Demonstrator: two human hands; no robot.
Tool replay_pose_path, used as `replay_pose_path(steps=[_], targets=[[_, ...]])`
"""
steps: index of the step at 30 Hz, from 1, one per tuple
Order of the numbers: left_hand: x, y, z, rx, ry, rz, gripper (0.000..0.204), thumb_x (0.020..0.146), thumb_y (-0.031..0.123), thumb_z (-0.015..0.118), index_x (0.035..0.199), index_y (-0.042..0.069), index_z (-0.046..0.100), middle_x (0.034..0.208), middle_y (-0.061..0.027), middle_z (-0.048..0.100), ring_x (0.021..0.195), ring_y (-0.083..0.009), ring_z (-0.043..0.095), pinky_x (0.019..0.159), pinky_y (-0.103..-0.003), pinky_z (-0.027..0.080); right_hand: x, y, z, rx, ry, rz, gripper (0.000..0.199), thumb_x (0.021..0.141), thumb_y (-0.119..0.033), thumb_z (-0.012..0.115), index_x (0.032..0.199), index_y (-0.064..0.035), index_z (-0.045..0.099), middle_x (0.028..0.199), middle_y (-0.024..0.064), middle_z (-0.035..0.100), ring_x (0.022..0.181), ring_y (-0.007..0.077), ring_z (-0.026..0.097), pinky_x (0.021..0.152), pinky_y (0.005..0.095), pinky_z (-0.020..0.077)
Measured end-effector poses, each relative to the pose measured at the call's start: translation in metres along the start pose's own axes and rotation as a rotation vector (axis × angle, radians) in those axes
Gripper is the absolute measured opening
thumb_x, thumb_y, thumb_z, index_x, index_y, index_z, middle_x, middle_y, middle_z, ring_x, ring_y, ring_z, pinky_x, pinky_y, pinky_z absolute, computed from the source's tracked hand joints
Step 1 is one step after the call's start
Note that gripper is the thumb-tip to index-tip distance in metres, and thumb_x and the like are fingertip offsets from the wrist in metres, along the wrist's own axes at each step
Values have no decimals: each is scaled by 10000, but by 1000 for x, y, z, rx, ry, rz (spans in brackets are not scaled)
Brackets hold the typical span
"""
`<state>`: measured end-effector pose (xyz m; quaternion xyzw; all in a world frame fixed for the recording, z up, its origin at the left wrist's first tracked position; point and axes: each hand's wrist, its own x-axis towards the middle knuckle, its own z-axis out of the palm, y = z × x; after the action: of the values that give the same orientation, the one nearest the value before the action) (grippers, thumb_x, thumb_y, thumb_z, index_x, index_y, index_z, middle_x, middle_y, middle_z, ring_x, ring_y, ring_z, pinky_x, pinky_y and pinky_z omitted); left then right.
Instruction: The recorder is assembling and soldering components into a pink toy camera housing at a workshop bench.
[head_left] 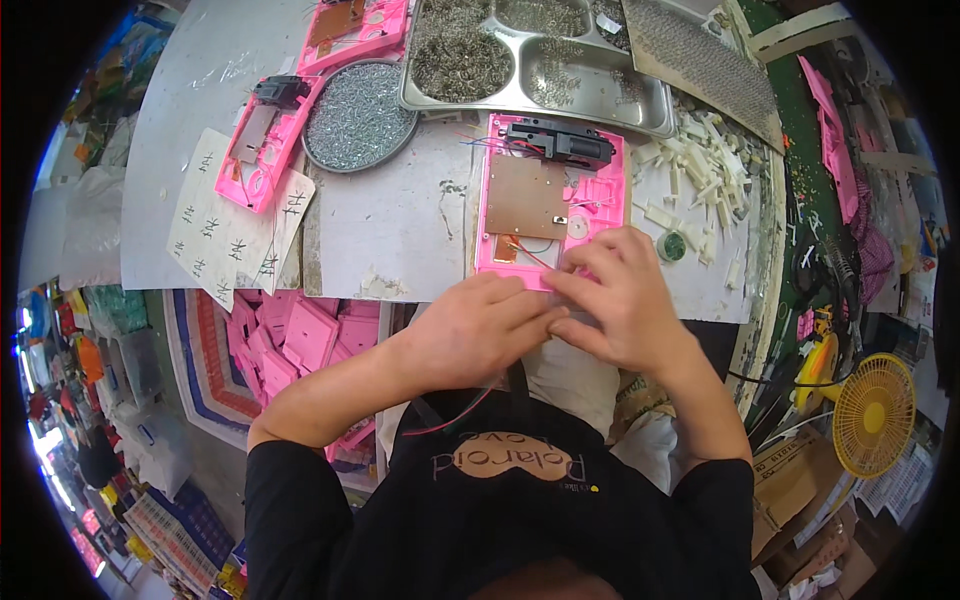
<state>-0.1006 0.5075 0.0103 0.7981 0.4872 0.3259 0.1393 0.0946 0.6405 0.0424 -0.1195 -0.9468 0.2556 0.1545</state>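
Note:
A pink plastic casing (508, 269) lies at the table's front edge. Inside it sit a brown circuit board (525, 195), a black mechanism (560, 143) along the far end and thin wires. At the near edge of this casing, my left hand (475, 328) and my right hand (625, 305) meet, fingers pinched together. Whatever is between the fingertips is mostly hidden; something greyish shows by the right thumb. Red wire (462, 413) trails below my left hand, over the black shirt; whether it reaches the fingers I cannot tell.
A round tray of screws (362, 115) and another pink casing (262, 150) stand left. Behind is a steel compartment tray (540, 100) with small springs. White plastic pieces (705, 175) and a small green roll (671, 246) lie right. Pink panels (310, 335) fill a container below left.

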Motion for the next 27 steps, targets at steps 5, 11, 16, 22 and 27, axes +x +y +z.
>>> replay_pose_path(steps=[5,11,16,22,27], targets=[[-45,-18,-13,180,210,-299,180,808,111,749,983,86,713,821,-70,605,662,-266,603,591,-394,487,16,-18,44,-152,109,-1,396,753,-256,792,1084,-51,719,1036,50,632,1000,263,556,926,463,420],[-66,11,7,93,-53,-344,167,853,197,745,822,101,612,756,-56,563,687,-264,627,616,-404,507,20,-33,60,-137,142,31,397,727,-177,815,1096,-79,707,1016,43,641,968,271,562,865,453,412],[-47,10,-26,-161,-223,-331,169,848,191,742,915,82,632,835,-95,593,775,-312,645,669,-436,526,20,-31,71,-197,173,86,292,733,-224,785,964,-96,661,1016,42,615,970,249,555,891,474,394],[-27,-42,-17,-102,105,-217,229,797,88,801,999,66,696,874,-94,636,754,-305,646,650,-396,534,24,-29,47,-192,30,46,316,760,-233,769,1033,-92,693,1066,56,651,1022,256,584,927,450,427],[-34,-50,-22,-154,79,-146,165,824,137,795,960,80,723,873,-68,620,750,-273,651,635,-387,533,61,64,-64,207,131,287,156,857,-169,772,946,-42,762,813,53,711,789,189,672,753,352,531]])
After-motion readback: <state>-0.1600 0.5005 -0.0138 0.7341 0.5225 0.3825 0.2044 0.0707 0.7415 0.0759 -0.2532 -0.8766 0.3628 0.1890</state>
